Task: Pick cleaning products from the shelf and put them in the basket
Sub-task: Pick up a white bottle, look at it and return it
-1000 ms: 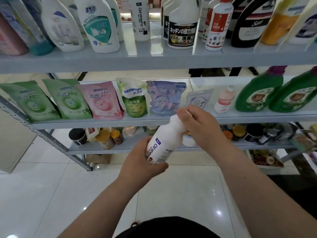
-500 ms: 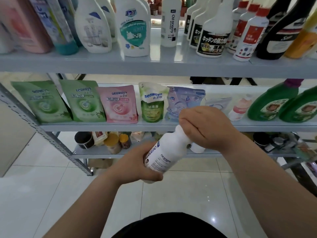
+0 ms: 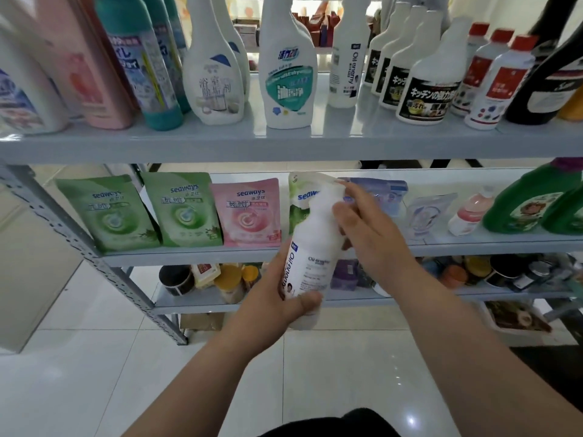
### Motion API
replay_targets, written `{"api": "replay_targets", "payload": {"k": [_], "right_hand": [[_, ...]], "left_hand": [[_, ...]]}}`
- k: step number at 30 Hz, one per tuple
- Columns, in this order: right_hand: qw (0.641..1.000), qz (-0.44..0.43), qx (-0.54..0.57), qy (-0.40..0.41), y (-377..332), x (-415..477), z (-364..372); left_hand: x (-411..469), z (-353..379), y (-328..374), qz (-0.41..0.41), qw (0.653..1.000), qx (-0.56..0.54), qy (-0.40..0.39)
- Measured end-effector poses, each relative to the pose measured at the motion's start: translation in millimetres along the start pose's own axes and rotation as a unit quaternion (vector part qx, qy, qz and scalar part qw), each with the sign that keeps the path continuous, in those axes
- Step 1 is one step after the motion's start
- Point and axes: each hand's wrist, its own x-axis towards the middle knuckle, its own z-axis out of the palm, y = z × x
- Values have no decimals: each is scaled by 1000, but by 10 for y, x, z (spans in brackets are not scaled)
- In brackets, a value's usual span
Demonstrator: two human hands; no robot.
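The task is at an early-to-middle point, as far as can be judged: one cleaning product, a white bottle (image 3: 310, 247) labelled "Oil enemy", is off the shelf (image 3: 284, 146) and in the person's hands, but it is not yet in the basket, and no basket shows anywhere in view, so how many products are already collected cannot be told. The bottle is held roughly upright, tilted slightly to the right at the top, in front of the middle shelf and above the tiled floor (image 3: 94, 373). The left hand (image 3: 268, 301) grips its lower half from the left, its fingers wrapped behind the body and the thumb (image 3: 307, 299) pressed across the front near the base. The right hand (image 3: 375, 238) sits at the bottle's upper part, its fingers (image 3: 350, 200) reaching up along the neck and shoulder and touching them; that part is blurred, so I cannot tell whether they pinch the neck or only lie against it. What is left, by my reading, is to lower this bottle into the basket and then pick more. A matching bottle (image 3: 348, 67) stands on the top shelf among other spray bottles, and refill pouches (image 3: 246, 212) line the middle shelf just behind the hands.
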Motion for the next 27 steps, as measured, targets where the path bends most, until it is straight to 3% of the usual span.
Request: {"api": "replay_targets", "payload": {"k": [5, 9, 13, 16, 19, 21, 23, 25, 27], "right_hand": [[994, 36, 100, -24, 159, -44, 153], [991, 15, 132, -33, 136, 103, 16], [991, -36, 127, 7, 75, 387, -276], [985, -74, 151, 39, 33, 699, -465], [976, -89, 176, 91, 29, 1077, -637], [976, -97, 157, 119, 34, 1339, -753], [975, -108, 133, 140, 59, 1585, -856], [975, -116, 117, 151, 99, 1806, -920], [975, -117, 96, 160, 139, 1983, -943]], "left_hand": [[250, -55, 214, -9, 982, -184, -26], [585, -17, 453, 26, 976, -213, -35], [959, 109, 763, 49, 981, -187, -20], [1213, 114, 1038, 75, 995, -49, 36], [1441, -29, 1171, 156, 973, 135, 100], [1586, -172, 1128, 185, 920, 314, 146], [1742, -273, 1038, 192, 841, 473, 177], [1871, -293, 963, 163, 790, 566, 169], [1963, -287, 877, 144, 762, 611, 159]]}}
